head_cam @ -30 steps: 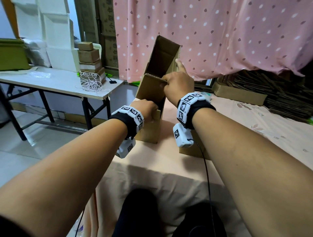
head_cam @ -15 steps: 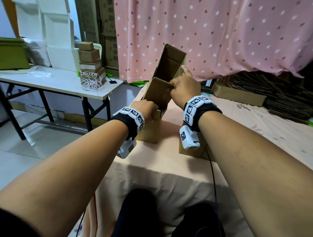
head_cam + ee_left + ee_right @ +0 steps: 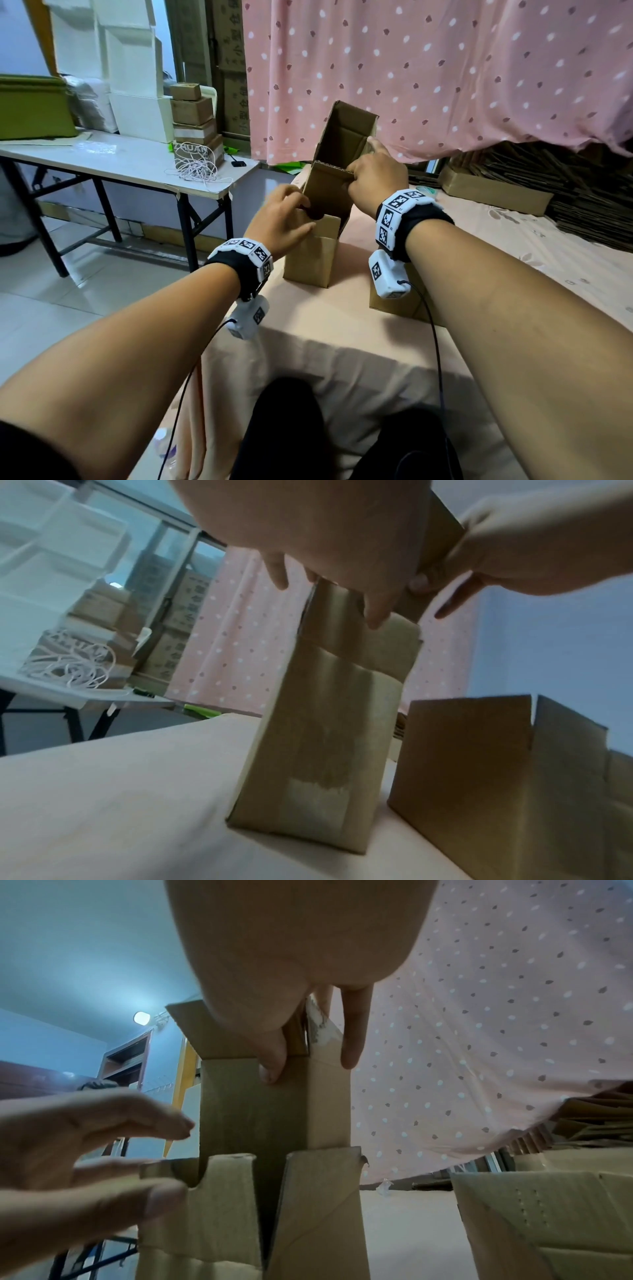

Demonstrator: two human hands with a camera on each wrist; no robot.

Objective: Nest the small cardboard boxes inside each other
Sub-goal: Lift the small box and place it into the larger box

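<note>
the near edge of the worktop (image 3: 308,346) lies bare in front of the boxes, open for a hand to pass. the upright outer box (image 3: 310,262) stands close to a second box (image 3: 496,777) on its right, leaving only a narrow lane of cloth between them. the tilted inner box (image 3: 337,164) fills most of the outer box's mouth, and the left hand (image 3: 282,219) crowds its left rim. behind hangs a pink curtain (image 3: 445,68), low over stacked flat cardboard (image 3: 582,192). to the left is open floor, then a side table (image 3: 130,161).
</note>
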